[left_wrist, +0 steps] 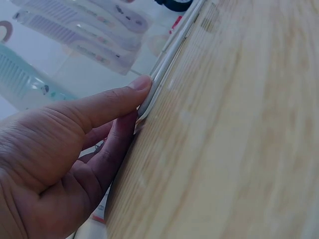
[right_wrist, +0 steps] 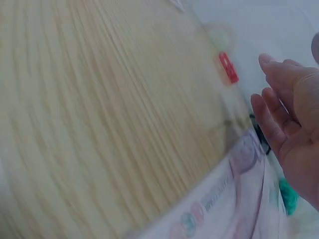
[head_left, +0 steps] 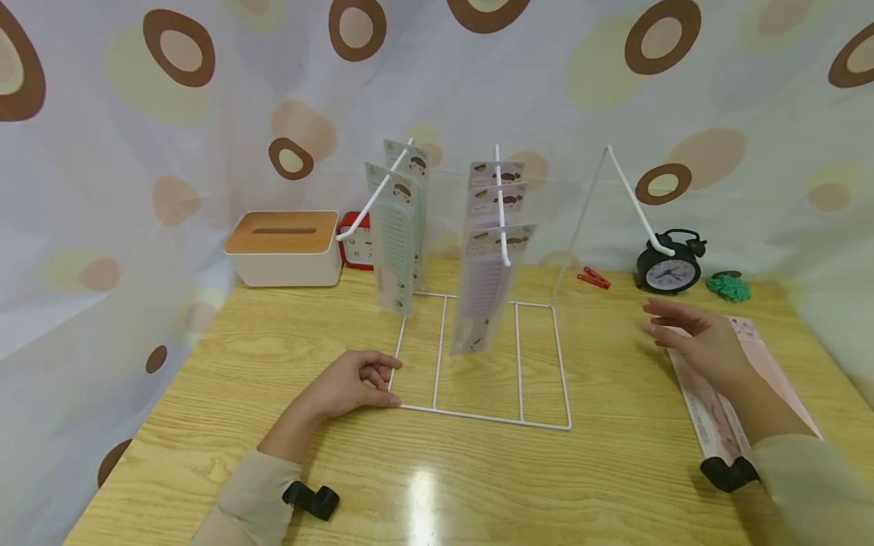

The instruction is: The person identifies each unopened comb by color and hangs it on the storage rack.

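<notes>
A white wire display rack (head_left: pixel 478 416) stands on the table, with hooks at its top. My left hand (head_left: pixel 351 385) pinches the rack's front left corner; in the left wrist view the thumb and a finger of the left hand (left_wrist: pixel 65 134) meet at the white rod (left_wrist: pixel 167 64). Green packaged combs (head_left: pixel 394 243) hang from the left hook. From the middle hook hang purple packaged combs (head_left: pixel 486 288). My right hand (head_left: pixel 710 345) hovers above pink packages (head_left: pixel 768 360) lying at the right, its fingers loosely bent and holding nothing; the right wrist view shows the same hand (right_wrist: pixel 294 114).
Along the back stand a tissue box (head_left: pixel 283 258) with a wooden lid, a red clock (head_left: pixel 356 246) partly behind the green combs, and a black alarm clock (head_left: pixel 669 269). A red clip (head_left: pixel 593 278) and a green bundle (head_left: pixel 728 287) lie nearby. A patterned curtain (head_left: pixel 478 91) hangs behind.
</notes>
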`<state>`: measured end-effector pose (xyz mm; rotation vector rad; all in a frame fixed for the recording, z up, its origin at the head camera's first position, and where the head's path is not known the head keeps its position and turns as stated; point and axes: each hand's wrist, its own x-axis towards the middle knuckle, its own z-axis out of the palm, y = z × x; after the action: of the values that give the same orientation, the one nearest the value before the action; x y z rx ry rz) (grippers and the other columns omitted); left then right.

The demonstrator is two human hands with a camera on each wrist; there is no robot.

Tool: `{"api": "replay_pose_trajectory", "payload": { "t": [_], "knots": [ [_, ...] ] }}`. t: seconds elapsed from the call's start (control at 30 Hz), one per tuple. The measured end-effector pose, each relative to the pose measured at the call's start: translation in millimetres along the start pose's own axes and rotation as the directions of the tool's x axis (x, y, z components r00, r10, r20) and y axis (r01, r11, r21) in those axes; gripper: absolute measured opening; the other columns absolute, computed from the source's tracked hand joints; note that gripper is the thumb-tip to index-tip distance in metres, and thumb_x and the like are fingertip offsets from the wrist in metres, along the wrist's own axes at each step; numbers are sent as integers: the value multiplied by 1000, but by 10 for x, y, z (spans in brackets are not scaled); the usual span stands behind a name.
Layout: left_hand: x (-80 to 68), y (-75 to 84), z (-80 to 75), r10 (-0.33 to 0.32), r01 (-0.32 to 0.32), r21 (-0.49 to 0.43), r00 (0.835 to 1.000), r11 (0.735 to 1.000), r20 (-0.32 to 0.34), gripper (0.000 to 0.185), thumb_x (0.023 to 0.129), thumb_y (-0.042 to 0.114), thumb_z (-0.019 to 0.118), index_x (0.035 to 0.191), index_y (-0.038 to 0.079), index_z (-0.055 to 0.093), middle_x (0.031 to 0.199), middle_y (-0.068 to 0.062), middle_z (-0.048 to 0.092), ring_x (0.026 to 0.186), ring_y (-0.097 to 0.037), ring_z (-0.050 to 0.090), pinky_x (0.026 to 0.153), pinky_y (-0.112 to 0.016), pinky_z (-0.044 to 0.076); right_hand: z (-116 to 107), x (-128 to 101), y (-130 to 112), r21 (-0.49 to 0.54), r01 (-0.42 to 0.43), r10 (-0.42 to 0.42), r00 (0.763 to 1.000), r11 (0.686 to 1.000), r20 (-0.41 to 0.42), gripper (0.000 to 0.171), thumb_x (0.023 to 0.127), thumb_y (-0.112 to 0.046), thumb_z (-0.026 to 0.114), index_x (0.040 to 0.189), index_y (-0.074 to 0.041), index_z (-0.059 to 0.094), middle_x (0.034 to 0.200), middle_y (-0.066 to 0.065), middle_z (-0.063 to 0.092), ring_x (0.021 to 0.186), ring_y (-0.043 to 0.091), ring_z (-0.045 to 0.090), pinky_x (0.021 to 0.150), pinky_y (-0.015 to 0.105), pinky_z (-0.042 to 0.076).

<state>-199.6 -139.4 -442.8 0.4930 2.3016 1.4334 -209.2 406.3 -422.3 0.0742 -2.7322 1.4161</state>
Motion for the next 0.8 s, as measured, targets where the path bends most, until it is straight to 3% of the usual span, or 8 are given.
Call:
{"api": "replay_pose_trajectory", "payload": {
  "t": [0.17,0.27,0.4,0.5,0.63,0.8],
  "knots": [
    [14,-9,-5,0,0,-5,1000,1000,5,55,77,14,87,126,1,65,94,-8,64,82,-16,63,84,-28,49,-171,18,133,-95,-61,63,998,994,14,67,95,-38,67,151,-10,44,124,-27,59,102,-22,51,77,6,48],
    [18,-22,-4,-4,4,2,1000,1000,5,55,78,15,87,126,1,64,95,-8,64,82,-16,63,85,-28,48,-237,60,174,-204,-89,97,995,975,30,67,95,-45,65,151,-14,44,133,-15,61,110,-12,47,79,3,41],
    [15,-33,1,-7,7,11,1000,1000,0,55,77,16,87,126,1,65,93,-8,64,82,-15,63,86,-28,48,-319,147,225,-336,-86,117,991,938,72,68,95,-45,67,151,-14,44,146,16,52,125,25,49,98,31,44],
    [13,-31,4,-1,1,11,1000,1000,0,55,77,16,87,125,1,65,93,-8,64,81,-15,63,85,-28,48,-394,217,258,-424,-56,119,985,904,124,76,92,-45,70,152,-8,40,147,33,42,124,49,46,96,62,41],
    [9,-24,5,4,-4,6,1000,1000,3,55,77,15,87,125,1,65,93,-8,65,81,-15,63,85,-27,48,-449,306,276,-501,4,112,973,866,202,90,86,-48,76,153,-3,36,146,38,39,118,55,47,93,67,41],
    [9,-23,-5,-4,4,-9,1000,1000,1,55,77,14,87,126,1,64,93,-8,64,81,-15,63,84,-27,48,-395,375,263,-507,55,90,962,860,257,92,81,-51,79,151,-5,40,147,34,41,122,58,45,95,69,39]
  ]
}}
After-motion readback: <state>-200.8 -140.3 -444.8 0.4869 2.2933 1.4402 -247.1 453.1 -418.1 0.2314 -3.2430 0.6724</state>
